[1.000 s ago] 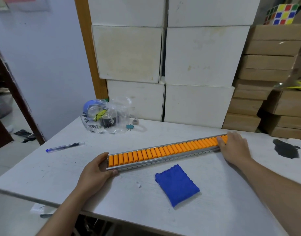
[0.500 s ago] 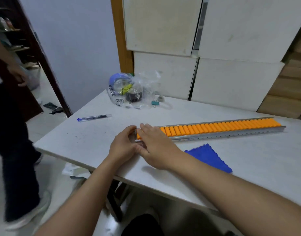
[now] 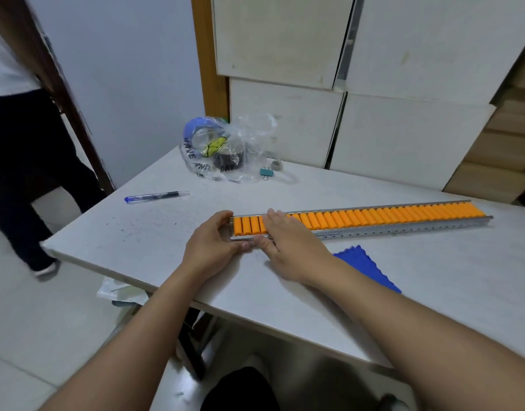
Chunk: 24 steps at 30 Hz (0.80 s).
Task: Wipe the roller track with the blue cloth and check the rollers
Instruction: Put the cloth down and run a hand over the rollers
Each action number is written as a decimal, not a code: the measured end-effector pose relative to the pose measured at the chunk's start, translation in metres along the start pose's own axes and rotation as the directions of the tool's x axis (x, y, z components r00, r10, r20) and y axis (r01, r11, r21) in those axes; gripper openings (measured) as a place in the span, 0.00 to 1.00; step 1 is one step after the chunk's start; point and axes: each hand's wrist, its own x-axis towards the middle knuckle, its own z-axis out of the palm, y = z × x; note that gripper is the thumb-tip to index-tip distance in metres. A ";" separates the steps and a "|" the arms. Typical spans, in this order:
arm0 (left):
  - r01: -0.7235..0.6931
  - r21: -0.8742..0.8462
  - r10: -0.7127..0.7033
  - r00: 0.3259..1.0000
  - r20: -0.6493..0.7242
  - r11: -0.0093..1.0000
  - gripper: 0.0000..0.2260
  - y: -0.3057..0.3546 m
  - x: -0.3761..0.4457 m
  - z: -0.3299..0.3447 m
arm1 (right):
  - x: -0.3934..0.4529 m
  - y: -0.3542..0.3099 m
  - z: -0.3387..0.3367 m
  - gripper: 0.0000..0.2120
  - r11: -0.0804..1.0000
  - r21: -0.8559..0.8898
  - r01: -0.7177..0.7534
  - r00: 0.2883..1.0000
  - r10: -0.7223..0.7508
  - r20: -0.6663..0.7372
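Your left hand point(image 3: 213, 247) gripped the track point(image 3: 374, 222) end; your right hand point(image 3: 288, 247) lay open across its rollers point(image 3: 403, 213) (cloth point(image 3: 365, 268) beside).

Right hand point(image 3: 288, 244) has shifted rightward, uncovering the roller track point(image 3: 362, 221)'s end rollers.

left hand point(image 3: 213, 247): curled, pinching | right hand point(image 3: 288, 247): flat, palm down
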 end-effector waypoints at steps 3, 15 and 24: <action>-0.021 0.019 0.021 1.000 -0.017 1.000 0.33 -0.001 0.000 0.001 | -0.008 0.018 -0.004 0.31 0.999 -0.011 -0.034 0.999 0.034 -0.007; -0.008 0.012 0.008 1.000 0.004 1.000 0.34 -0.002 0.000 0.001 | -0.025 0.051 -0.015 0.32 0.988 -0.016 -0.153 0.986 0.152 -0.063; -0.058 0.009 0.057 0.998 0.028 0.998 0.23 0.000 -0.007 -0.002 | 0.015 -0.043 -0.006 0.28 0.982 0.045 0.182 0.983 -0.183 0.022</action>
